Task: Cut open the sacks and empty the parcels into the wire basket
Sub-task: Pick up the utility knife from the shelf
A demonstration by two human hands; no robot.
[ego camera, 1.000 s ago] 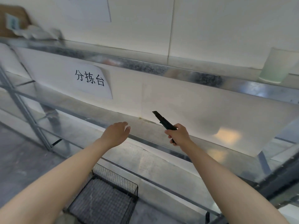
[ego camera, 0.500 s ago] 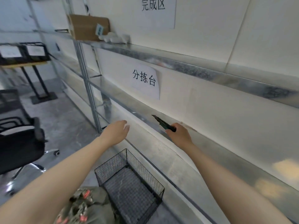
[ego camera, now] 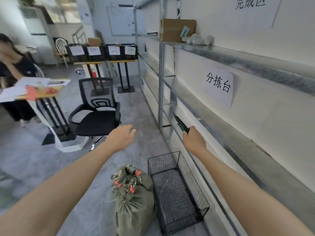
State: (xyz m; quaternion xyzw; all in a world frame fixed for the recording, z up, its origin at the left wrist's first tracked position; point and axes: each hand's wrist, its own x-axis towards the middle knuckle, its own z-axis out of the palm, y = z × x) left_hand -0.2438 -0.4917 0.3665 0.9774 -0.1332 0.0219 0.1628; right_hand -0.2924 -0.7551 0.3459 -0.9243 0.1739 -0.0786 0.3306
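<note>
Counts, single view.
- Sack (ego camera: 134, 206): 1.
- Wire basket (ego camera: 192, 183): 1.
- Cutter (ego camera: 181, 123): 1, gripped in the right hand (ego camera: 193, 140).
- Hands: 2, the left hand (ego camera: 121, 137) holding nothing.
- Chairs: 2, namely 1 black office chair (ego camera: 97, 120) and 1 white chair (ego camera: 61, 48) further back.
- Black crates (ego camera: 95, 52) with white labels: 4, in a row.
- Paper signs (ego camera: 219, 86): 2.
- Cardboard box (ego camera: 175, 29) on the shelf (ego camera: 238, 53): 1.
- Second person (ego camera: 13, 65): 1.
</note>
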